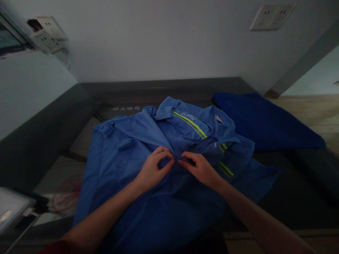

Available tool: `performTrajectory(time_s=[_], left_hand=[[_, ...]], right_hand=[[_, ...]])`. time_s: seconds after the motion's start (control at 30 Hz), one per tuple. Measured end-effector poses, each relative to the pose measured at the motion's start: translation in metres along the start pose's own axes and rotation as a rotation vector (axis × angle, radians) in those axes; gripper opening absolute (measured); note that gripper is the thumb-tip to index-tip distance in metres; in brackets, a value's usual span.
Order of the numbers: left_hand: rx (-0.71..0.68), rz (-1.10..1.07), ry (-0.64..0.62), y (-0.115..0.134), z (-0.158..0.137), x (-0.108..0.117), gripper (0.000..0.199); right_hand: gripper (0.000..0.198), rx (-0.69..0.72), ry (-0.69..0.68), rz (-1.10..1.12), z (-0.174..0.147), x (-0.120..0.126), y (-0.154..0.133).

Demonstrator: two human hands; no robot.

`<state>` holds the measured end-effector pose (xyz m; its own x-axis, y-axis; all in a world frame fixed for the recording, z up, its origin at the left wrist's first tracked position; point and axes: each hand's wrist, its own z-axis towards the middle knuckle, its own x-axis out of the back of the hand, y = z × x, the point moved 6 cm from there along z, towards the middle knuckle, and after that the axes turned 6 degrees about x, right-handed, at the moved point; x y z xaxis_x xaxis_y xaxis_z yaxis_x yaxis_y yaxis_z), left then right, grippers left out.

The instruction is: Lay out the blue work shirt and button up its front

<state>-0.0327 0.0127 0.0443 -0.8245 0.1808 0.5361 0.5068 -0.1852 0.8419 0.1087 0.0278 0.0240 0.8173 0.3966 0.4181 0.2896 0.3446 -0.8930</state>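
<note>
A blue work jacket (127,141) lies spread out over a dark table, its collar toward the far side. Yellow-green reflective strips and pale lettering run across its chest, and one side is folded over. Near the middle of the jacket, my left hand (155,165) pinches the fabric between thumb and fingers. Just to its right, my right hand (201,169) also pinches the cloth with thumb and forefinger, a small gap from the left fingertips. Whether a button or only an edge is between the fingers is too small to make out.
Folded dark blue cloth (265,121) lies on the table's right side. The table (159,86) has a dark frame and meets a pale wall with a double socket (272,17). More sockets (49,33) sit at upper left. A white device (13,206) stands at lower left.
</note>
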Motion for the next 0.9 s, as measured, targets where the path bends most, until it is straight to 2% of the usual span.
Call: performTrajectory(time_s=[0.5, 0.73, 0.9], left_hand=[[-0.053, 0.123, 0.023, -0.0027, -0.0032, -0.0048, 0.009], [-0.055, 0.022, -0.017, -0.0013, -0.0012, -0.0036, 0.013], [-0.037, 0.012, -0.01, -0.0036, -0.0003, -0.0036, 0.009]], right_hand=[[0.019, 0.066, -0.018, -0.179, -0.0024, -0.0034, -0.0036], [0.013, 0.042, -0.036, -0.114, -0.002, -0.0004, -0.0076], [0.011, 0.051, -0.031, -0.1, -0.0026, -0.001, -0.0081]])
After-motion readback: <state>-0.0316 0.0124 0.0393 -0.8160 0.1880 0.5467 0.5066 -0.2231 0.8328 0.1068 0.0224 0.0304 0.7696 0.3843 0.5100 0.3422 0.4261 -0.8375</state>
